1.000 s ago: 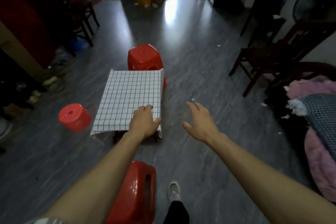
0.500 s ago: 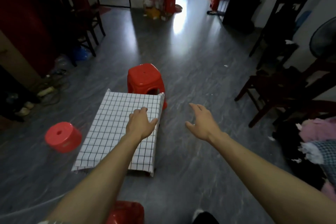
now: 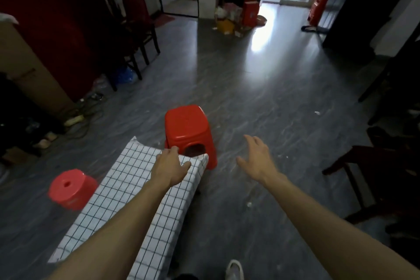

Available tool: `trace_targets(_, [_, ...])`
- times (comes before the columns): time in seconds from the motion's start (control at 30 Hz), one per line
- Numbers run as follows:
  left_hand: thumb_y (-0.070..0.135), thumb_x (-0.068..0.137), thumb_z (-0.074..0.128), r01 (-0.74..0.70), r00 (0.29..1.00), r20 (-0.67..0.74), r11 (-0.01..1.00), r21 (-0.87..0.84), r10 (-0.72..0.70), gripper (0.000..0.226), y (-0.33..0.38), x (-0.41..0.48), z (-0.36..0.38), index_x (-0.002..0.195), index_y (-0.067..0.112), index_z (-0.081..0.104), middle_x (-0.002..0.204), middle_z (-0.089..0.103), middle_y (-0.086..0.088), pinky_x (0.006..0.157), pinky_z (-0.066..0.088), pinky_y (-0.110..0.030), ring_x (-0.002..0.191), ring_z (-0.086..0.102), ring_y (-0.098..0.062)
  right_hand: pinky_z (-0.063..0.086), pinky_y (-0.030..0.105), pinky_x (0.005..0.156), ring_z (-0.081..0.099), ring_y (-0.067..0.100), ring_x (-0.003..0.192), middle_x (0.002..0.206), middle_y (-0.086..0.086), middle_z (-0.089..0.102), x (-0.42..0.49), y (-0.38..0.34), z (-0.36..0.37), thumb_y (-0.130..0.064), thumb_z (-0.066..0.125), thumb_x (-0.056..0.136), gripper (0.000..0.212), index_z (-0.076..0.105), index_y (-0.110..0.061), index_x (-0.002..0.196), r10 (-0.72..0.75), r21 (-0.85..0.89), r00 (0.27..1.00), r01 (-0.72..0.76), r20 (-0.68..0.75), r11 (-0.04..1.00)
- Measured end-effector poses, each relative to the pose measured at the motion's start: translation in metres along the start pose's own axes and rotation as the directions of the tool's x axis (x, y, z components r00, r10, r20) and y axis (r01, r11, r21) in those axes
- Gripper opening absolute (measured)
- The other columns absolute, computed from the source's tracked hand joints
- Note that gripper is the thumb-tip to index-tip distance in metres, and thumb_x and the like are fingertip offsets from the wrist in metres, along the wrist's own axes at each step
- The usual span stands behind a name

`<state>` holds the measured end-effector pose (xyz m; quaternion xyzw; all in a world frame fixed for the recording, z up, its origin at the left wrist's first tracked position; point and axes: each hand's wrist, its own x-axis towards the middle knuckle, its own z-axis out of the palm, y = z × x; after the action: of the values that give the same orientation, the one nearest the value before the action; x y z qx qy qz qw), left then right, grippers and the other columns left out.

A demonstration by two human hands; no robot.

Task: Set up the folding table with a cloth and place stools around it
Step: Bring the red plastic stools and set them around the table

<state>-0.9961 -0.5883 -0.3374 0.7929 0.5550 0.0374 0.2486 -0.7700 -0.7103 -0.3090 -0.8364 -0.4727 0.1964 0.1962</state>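
Observation:
A low folding table covered by a white cloth with a black grid [image 3: 127, 191] stands on the grey floor at lower centre-left. My left hand [image 3: 170, 167] reaches over the cloth's far right corner, fingers relaxed and holding nothing. My right hand [image 3: 256, 159] hovers open over the bare floor to the right of the table. A square red stool [image 3: 186, 125] stands just beyond the table's far end. A round red stool [image 3: 70, 186] sits on the floor left of the table.
Dark wooden chairs [image 3: 386, 177] stand at the right and another chair [image 3: 129, 36] at the back left. A cardboard box [image 3: 27, 68] and cables lie at the left. Boxes and bags [image 3: 238, 16] clutter the far doorway. My white shoe [image 3: 234, 270] shows at the bottom.
I have moved forward along the table. Both hands have reached toward its far end and the square red stool. The red stool near my feet has left the view.

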Motion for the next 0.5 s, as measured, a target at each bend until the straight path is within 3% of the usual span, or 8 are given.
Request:
trace_targets(0.13, [0.045, 0.085, 0.062, 0.045, 0.998, -0.032, 0.998, -0.042, -0.047, 0.051, 0.021, 0.057, -0.012, 0.127, 0.018, 0.049, 0.131, 0.053, -0.009, 0.098, 0.046, -0.047, 0.119, 0.050, -0.028, 0.034, 0.047, 0.112, 0.033, 0.034, 0.138, 0.151, 0.014, 0.035, 0.078, -0.003, -0.021, -0.029, 0.069, 0.087, 0.073, 0.033, -0.014, 0.149, -0.051, 0.019, 0.999, 0.051, 0.012, 0.999])
trace_targets(0.27, [0.044, 0.084, 0.063, 0.135, 0.990, -0.029, 0.989, -0.067, -0.137, 0.053, 0.027, 0.120, -0.010, 0.127, 0.016, 0.048, 0.138, 0.048, -0.009, 0.103, 0.042, -0.048, 0.128, 0.044, -0.029, 0.035, 0.045, 0.111, 0.038, 0.034, 0.135, 0.146, 0.015, 0.041, 0.156, -0.011, -0.021, -0.027, 0.070, 0.084, 0.071, 0.039, -0.013, 0.146, -0.129, 0.020, 0.991, 0.129, 0.042, 0.991])
trace_targets(0.5, [0.046, 0.087, 0.061, 0.217, 0.976, 0.008, 0.961, -0.169, -0.219, 0.059, 0.025, 0.264, 0.000, 0.133, 0.013, 0.044, 0.134, 0.052, -0.014, 0.104, 0.040, -0.043, 0.125, 0.046, -0.033, 0.036, 0.039, 0.110, 0.043, 0.033, 0.130, 0.140, 0.014, 0.046, 0.310, -0.036, -0.009, -0.029, 0.071, 0.081, 0.073, 0.041, -0.011, 0.145, -0.188, -0.113, 0.974, 0.202, 0.127, 0.973])
